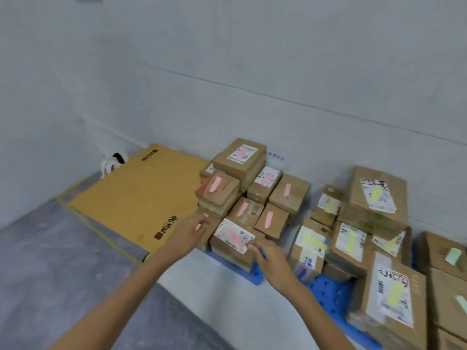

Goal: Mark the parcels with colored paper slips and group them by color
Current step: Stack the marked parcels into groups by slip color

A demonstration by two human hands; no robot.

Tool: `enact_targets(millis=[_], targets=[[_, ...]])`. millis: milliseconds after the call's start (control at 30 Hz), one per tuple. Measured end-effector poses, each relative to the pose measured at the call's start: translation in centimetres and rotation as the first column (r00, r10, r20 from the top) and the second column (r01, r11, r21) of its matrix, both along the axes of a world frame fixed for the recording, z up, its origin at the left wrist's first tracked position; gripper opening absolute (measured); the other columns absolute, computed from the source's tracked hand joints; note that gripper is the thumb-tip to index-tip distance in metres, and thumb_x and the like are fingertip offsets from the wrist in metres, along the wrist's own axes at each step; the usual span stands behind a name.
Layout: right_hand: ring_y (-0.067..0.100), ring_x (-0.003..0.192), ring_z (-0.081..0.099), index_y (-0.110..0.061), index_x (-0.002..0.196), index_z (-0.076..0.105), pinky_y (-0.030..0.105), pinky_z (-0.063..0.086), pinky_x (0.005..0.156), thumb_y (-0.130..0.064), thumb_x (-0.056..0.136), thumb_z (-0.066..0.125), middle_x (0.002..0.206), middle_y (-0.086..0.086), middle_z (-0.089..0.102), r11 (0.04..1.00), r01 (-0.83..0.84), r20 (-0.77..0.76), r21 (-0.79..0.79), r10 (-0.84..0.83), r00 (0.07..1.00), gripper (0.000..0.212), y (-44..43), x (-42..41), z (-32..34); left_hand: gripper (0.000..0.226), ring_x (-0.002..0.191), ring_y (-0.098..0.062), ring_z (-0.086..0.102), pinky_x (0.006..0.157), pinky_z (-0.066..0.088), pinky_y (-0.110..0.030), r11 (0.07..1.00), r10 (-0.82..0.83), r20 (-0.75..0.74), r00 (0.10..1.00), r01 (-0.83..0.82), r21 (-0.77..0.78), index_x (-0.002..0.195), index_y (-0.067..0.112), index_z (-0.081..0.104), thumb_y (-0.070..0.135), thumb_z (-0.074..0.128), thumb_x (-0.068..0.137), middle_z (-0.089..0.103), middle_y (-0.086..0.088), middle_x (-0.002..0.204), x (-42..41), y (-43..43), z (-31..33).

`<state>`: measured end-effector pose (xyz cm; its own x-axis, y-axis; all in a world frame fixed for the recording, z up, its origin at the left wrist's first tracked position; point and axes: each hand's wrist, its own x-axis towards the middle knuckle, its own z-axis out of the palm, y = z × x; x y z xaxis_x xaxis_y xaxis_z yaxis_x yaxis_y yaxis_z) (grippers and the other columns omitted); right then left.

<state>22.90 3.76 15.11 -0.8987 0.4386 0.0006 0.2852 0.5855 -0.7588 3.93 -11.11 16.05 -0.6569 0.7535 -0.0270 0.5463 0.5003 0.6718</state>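
Parcels sat on a blue pallet (333,296) on the floor, already sorted: pink group (252,195) at its left end, yellow group (351,238) mid-pallet, green group (452,256) at the right limit of view. Both hands reached toward the front pink parcel (225,231) at the pallet's near left corner. Left hand (188,232): fingers loosely spread, empty, just beside the parcel's left side. Right hand (274,261): fingers relaxed, empty, at the parcel's near right corner; contact could not be told. Risks, as judged: the parcel lay close to the pallet edge, so a one-sided push might tip it off. The stack behind looked uneven, and a nudge could shift it. Whether the slips (238,241) were stuck down could not be told; if loose, a sliding finger might brush one off.
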Motion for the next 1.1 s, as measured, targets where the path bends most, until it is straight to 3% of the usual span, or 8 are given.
enact_targets(millis=[67,200,300,467,700,767,900,1100], targets=[[0.012,0.092,0.057,-0.007,0.099,0.069,0.022,0.041,0.082,-0.017,0.099,0.05,0.099,0.001,0.068,0.999,-0.029,0.01,-0.037,0.029,1.0,0.021,-2.0,-3.4,0.4,0.02,0.083,-0.019,0.061,0.07,0.044,-0.028,0.995,0.099,-0.039,0.994,-0.098,0.018,0.098,0.015,0.065,0.009,0.046,0.097,0.067,0.0,0.093,-2.7,-2.7,-0.1],[0.008,0.094,0.056,-0.013,0.097,0.069,0.021,0.042,0.084,-0.019,0.098,0.049,0.098,-0.004,0.068,0.995,-0.073,0.001,-0.061,0.073,0.997,0.021,-4.0,-8.2,1.2,0.022,0.078,-0.003,0.059,0.063,0.039,-0.008,0.985,0.165,-0.05,0.985,-0.162,0.052,0.095,0.016,0.065,0.007,0.045,0.098,0.067,0.005,0.094,-7.1,-5.5,0.0],[-0.002,0.091,0.052,-0.014,0.107,0.067,0.007,0.037,0.08,-0.02,0.1,0.048,0.102,-0.005,0.065,0.992,-0.087,-0.025,-0.091,0.085,0.996,0.022,-3.6,-11.2,2.7,0.021,0.085,-0.004,0.06,0.067,0.038,-0.008,0.982,0.179,-0.067,0.982,-0.174,0.074,0.095,0.018,0.064,0.009,0.046,0.099,0.067,0.004,0.097,-9.7,-5.7,0.6],[-0.015,0.084,0.052,-0.011,0.108,0.067,0.001,0.036,0.074,-0.015,0.099,0.047,0.099,-0.007,0.064,0.992,-0.108,-0.112,-0.072,0.1,0.989,0.022,-1.8,-17.0,5.7,0.021,0.094,-0.01,0.059,0.074,0.039,-0.018,0.978,0.198,-0.138,0.97,-0.185,0.101,0.099,0.013,0.067,0.009,0.046,0.098,0.067,0.002,0.101,-15.1,-4.3,2.0],[0.002,0.095,0.055,-0.013,0.108,0.068,0.0,0.035,0.077,-0.017,0.097,0.05,0.102,-0.008,0.063,0.998,-0.019,-0.081,-0.055,0.014,0.997,0.021,-1.2,-27.2,5.1,0.02,0.093,-0.018,0.061,0.081,0.049,-0.036,0.993,0.092,-0.114,0.989,-0.083,0.081,0.099,0.014,0.066,0.011,0.047,0.097,0.068,0.001,0.102,-24.3,0.0,1.1],[0.006,0.098,0.057,-0.012,0.108,0.067,0.002,0.038,0.08,-0.015,0.097,0.051,0.102,-0.007,0.063,0.995,0.005,-0.061,-0.096,-0.011,0.998,0.02,-0.8,-31.0,4.1,0.02,0.098,-0.017,0.061,0.083,0.049,-0.035,0.998,0.031,-0.091,0.995,-0.025,0.061,0.1,0.013,0.067,0.012,0.047,0.097,0.068,0.0,0.105,-27.8,1.8,0.0],[0.015,0.109,0.058,-0.009,0.112,0.064,0.026,0.043,0.096,-0.015,0.097,0.049,0.114,0.003,0.065,0.971,0.188,0.045,-0.15,-0.183,0.982,0.022,1.0,-38.0,1.0,0.022,0.105,-0.018,0.06,0.087,0.046,-0.03,0.997,-0.074,-0.011,0.997,0.074,-0.005,0.102,0.01,0.067,0.011,0.046,0.097,0.068,-0.003,0.11,-34.4,5.2,-1.9],[0.035,0.115,0.051,0.002,0.125,0.05,0.035,0.043,0.092,-0.005,0.096,0.04,0.122,0.022,0.056,0.917,0.395,0.36,-0.056,-0.35,0.865,0.032,4.1,-47.1,-3.4,0.024,0.104,-0.025,0.061,0.086,0.046,-0.031,0.973,-0.203,0.097,0.974,0.212,-0.096,0.102,0.006,0.069,0.01,0.046,0.095,0.069,-0.01,0.109,-42.0,9.5,-5.2]])
